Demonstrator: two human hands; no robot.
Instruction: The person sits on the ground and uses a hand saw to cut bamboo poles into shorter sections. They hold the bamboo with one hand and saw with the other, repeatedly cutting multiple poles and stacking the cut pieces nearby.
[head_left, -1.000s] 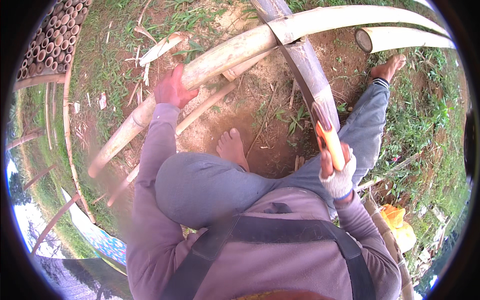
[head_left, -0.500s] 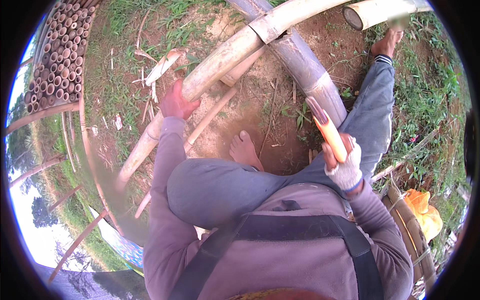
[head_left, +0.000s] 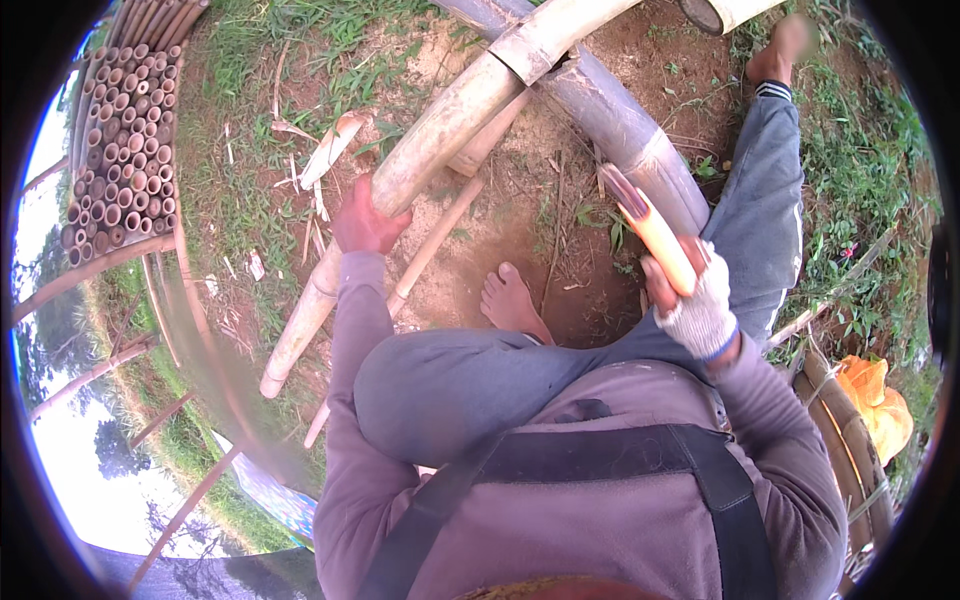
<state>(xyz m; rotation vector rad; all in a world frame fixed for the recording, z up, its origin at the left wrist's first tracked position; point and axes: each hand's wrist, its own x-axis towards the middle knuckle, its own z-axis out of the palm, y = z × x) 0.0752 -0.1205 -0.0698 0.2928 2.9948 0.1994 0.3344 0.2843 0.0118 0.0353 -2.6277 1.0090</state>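
A thick pale bamboo pole (head_left: 440,130) slants from the upper middle down to the left. My bare left hand (head_left: 368,218) is wrapped round it, above its lower end. Crossing under it near the top is a greyish bamboo pole (head_left: 625,125), notched at the crossing. My right hand (head_left: 695,290), in a white knitted glove, grips a hand tool with an orange-yellow handle (head_left: 665,240). The tool's narrow dark metal end points up and away, close to the grey pole; its exact kind is unclear. A thinner bamboo stick (head_left: 435,245) lies beneath the pale pole.
Cut bamboo tubes (head_left: 125,150) are stacked at the far left beside a pole frame. Another thick bamboo pole (head_left: 730,10) lies at the top right. An orange cloth or bag (head_left: 875,405) sits by a bundle (head_left: 850,450) at my right. My bare foot (head_left: 515,300) rests on the soil.
The view has turned slightly, shifting the surroundings. The tool in my right hand sits a little higher in view. My left hand keeps its hold on the bamboo pole.
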